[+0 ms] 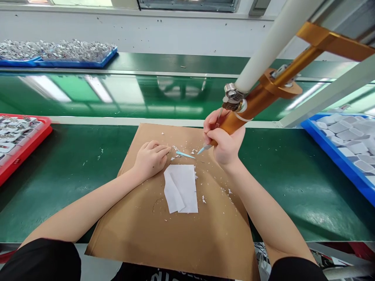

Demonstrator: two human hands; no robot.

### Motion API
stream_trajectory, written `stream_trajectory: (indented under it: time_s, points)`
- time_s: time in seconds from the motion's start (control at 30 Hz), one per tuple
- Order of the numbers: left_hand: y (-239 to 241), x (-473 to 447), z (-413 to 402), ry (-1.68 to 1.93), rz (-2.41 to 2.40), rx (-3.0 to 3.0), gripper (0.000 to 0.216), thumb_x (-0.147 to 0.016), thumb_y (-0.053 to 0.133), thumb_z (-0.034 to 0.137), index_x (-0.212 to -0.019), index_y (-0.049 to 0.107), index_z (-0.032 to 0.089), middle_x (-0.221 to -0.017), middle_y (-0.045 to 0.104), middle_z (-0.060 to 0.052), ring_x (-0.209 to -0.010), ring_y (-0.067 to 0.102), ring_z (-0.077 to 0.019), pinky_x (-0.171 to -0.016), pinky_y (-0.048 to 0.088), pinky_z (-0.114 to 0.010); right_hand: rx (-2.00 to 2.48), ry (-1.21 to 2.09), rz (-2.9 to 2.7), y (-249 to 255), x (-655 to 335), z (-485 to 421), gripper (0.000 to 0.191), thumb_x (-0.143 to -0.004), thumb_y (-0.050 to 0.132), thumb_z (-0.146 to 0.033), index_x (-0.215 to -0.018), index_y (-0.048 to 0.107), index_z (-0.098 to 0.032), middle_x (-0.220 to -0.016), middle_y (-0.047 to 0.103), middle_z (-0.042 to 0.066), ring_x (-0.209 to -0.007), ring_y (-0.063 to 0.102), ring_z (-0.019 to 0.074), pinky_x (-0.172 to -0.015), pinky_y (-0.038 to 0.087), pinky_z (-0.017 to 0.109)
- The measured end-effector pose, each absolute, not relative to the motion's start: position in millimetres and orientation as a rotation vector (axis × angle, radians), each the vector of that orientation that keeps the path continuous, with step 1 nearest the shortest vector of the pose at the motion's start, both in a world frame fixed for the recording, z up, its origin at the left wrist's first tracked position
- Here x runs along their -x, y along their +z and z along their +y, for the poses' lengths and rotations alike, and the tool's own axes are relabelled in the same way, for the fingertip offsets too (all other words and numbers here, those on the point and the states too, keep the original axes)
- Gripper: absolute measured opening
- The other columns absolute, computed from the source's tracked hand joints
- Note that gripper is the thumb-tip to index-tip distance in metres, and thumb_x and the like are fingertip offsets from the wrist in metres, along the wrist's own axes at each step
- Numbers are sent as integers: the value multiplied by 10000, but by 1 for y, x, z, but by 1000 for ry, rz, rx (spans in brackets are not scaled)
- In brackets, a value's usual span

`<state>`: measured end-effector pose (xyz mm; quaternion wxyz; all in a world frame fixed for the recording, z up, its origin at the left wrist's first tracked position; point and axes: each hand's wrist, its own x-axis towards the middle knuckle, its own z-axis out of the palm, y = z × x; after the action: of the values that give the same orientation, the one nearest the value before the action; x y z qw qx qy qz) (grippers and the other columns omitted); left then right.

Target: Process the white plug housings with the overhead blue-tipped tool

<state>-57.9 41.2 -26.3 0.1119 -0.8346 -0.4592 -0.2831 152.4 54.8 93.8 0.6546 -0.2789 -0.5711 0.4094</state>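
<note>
My right hand (224, 142) is wrapped round the lower end of a gold-coloured dispenser gun (258, 99) that carries a white cartridge tube (269, 43); its pale blue nozzle tip (202, 149) points down-left at the cardboard sheet (181, 230). My left hand (150, 158) rests on the cardboard with fingers curled together, at the end of a small light-blue pointed tip (185, 155) lying there. A folded white paper (181, 188) lies just below both hands. White crumbs are scattered around.
A green conveyor belt (88, 91) runs behind the green bench. A red tray (20, 138) of small parts sits at left, a blue tray (342, 144) of white pieces at right, and another blue tray (58, 52) of metal parts at far back left.
</note>
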Motion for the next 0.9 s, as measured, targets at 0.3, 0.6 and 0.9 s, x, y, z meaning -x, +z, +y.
stream_trajectory:
  time_s: [0.3, 0.6, 0.9]
  points:
    - [-24, 57, 42, -759, -1379, 2497, 396, -783, 484, 58, -1063, 698, 236, -1187, 683, -27, -1077, 595, -261, -868, 512, -434, 674, 925, -1285, 94, -152, 55, 142, -583, 482, -94, -650, 484, -219, -582, 483, -42, -428, 389, 66, -392, 286, 235]
    - [-23, 58, 47, -850, -1463, 2528, 344, -763, 492, 55, -926, 726, 246, -1106, 712, -9, -1044, 616, -242, -899, 511, -444, 675, 926, -1291, 94, -151, 53, 154, -580, 477, -87, -658, 487, -221, -584, 482, -45, -426, 397, 66, -385, 294, 230]
    - [-21, 59, 46, -979, -1478, 2540, 179, -823, 548, 142, -850, 702, 230, -1029, 726, -9, -977, 643, -221, -877, 531, -401, 662, 923, -1290, 94, -152, 54, 148, -587, 473, -83, -652, 481, -216, -584, 478, -43, -425, 393, 60, -393, 297, 230]
